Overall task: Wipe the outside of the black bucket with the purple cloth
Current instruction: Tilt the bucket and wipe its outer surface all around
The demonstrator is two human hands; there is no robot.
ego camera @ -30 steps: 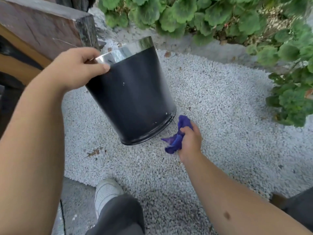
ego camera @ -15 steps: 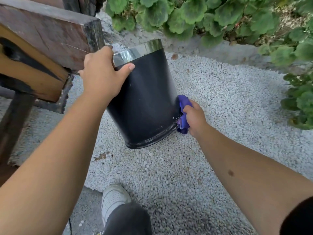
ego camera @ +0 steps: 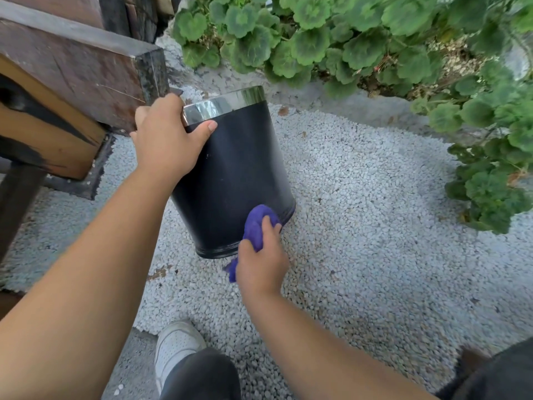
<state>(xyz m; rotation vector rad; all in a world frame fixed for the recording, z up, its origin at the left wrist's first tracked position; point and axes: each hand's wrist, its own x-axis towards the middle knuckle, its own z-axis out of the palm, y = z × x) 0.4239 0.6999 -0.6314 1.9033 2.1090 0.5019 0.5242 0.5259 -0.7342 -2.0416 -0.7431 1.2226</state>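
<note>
At nine o'clock a dark wooden bench (ego camera: 72,70) juts in from the edge, with the bucket just beside its corner. The left hand (ego camera: 165,140) is closed over the bucket's shiny metal rim (ego camera: 225,103), thumb lying across the outside wall and the other fingers hooked over the lip. That grip appears to tip the black bucket (ego camera: 233,180) and keep it from sliding, so the side wall faces up toward the person. The bucket sits near the middle, its base resting on the white gravel (ego camera: 360,212) and its top leaning away toward twelve o'clock.

At the bucket's lower wall, around five o'clock of it, the purple cloth (ego camera: 255,226) is bunched and pressed against the black surface. The right hand (ego camera: 262,264) is closed round the cloth, fingers pushing it against the wall, with a loose tail hanging below the palm. Wiping looks under way near the base, and most of the wall above is probably yet to be covered.

A white shoe (ego camera: 176,347) shows at six o'clock. Green leafy plants (ego camera: 360,41) fill twelve to three o'clock.
</note>
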